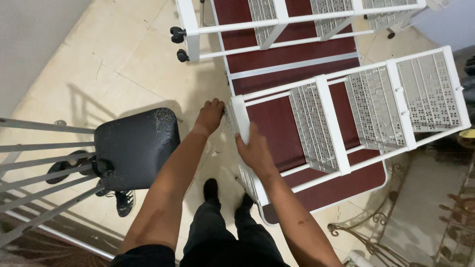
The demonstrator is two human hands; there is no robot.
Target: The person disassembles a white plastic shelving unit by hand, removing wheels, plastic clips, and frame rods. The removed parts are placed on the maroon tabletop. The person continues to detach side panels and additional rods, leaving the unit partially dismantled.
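**Both hands at the near corner of a white metal rack**

Seen tipped on its side across a maroon board: white rack, near the middle of the view, just ahead of the feet. Frame apparently already built up, with rails joined and perforated shelf panels seated between them; nothing loose or left over in sight. Judged well along, with only the handling of the whole piece in hand.

Right hand wrapped over the rack's corner post, palm flat against it, fingers folded round the far side and mostly hidden. Left hand just beside the same corner, knuckles up, fingers curled downward; hard to tell whether clamped on the frame or only resting against it.

Square white tubing, painted smooth. Thin grey sheet panels punched with small repeating cut-outs. Board glossy, dark red, edged in white, rounded at the near corner.

Farther off, a second rack of the same make, with black casters at its end. To the left, a black padded seat, speckled with pale flecks, beside grey metal bars. Underfoot, a cream tiled floor, scuffed; at lower right, dark scrolled ironwork
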